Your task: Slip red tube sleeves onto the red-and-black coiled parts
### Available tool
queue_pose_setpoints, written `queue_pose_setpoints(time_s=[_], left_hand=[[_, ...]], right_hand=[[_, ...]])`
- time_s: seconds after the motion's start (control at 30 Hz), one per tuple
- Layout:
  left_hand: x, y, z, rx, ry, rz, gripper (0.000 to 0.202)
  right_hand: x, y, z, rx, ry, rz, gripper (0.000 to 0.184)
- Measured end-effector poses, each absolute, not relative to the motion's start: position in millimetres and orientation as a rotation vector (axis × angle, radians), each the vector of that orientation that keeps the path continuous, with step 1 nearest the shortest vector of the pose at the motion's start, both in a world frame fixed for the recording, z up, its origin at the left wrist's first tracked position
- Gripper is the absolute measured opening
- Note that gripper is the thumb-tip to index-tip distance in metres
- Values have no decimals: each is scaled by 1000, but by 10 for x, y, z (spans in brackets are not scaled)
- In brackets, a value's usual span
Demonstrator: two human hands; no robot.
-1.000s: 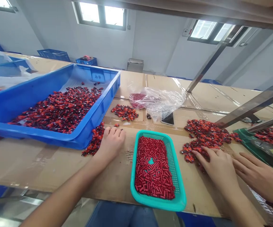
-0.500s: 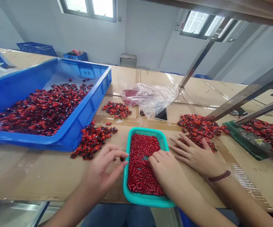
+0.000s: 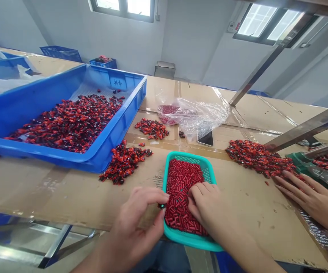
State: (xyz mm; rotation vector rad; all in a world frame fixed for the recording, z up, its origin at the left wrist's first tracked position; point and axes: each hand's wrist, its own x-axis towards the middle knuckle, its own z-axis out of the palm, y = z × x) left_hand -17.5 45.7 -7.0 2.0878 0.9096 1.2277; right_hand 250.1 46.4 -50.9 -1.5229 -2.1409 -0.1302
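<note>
My left hand (image 3: 142, 216) pinches a small dark, shiny piece (image 3: 161, 206) between thumb and forefinger, beside the left rim of a green plastic basket (image 3: 192, 244). Short dark-red tubes (image 3: 182, 182) fill the basket, and patches of its green bottom show through. Over the basket's right side, my right hand (image 3: 206, 199) has its fingers curled down onto the tubes. Its fingertips are hidden, so whatever they grip cannot be made out. Left of the basket lies a pile of small red-and-black pieces (image 3: 125, 161).
A large blue crate (image 3: 118, 131) of red-and-black pieces stands at left. Behind the basket are a smaller pile (image 3: 152, 129), a clear plastic bag (image 3: 200, 113) and a phone (image 3: 206, 138). At right, another person's hand (image 3: 311, 197) touches a larger pile (image 3: 257, 157) near metal posts.
The view has shifted, so the table things appear farther right. The other person's hand has moved right, away from the basket, and the pile there has shifted with it. My hands stay at the basket.
</note>
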Motion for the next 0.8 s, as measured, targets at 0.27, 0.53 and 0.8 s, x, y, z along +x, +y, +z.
queue_pose_setpoints(time_s=[0.27,0.53,0.8], left_hand=[[-131,445,-86,1867,883,1217,20],[-113,292,-153,1992,933,1364,25],[-126,181,-75,2162,980,1343,29]], right_hand=[[2187,324,-1,-1436,-1993,474,11],[1869,131,216,-1074,-1748,826,13],[1809,117,177,-1104,-1779,670,15]])
